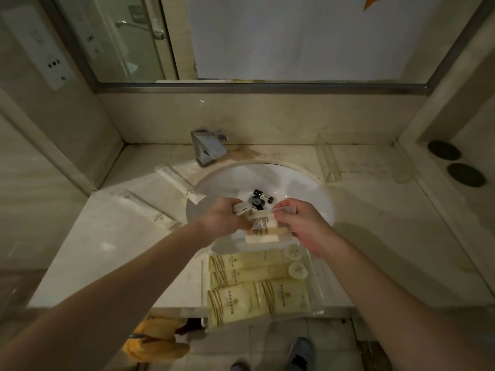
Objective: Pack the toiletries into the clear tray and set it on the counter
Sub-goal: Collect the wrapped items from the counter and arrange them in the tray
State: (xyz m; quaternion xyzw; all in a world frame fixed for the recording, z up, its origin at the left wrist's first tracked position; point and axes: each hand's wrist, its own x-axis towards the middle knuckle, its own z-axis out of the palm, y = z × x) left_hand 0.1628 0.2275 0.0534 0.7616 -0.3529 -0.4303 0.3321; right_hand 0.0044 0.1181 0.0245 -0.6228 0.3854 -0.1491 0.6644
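While both hands work over the sink [308, 188], the left hand [223, 218] pinches a small white packet [242, 207] and the right hand [305, 223] grips a labelled bottle [261, 223]; best to lower these into the free end of the clear tray [312, 266] nearest the sink, flat beside the yellow sachets [257, 287], without tipping it off the counter [107, 250] edge. Two long sachets [178, 180] lie left of the sink, unpacked. Marble top, dim bathroom, faucet [207, 148] and mirror [294, 36] behind the sink.
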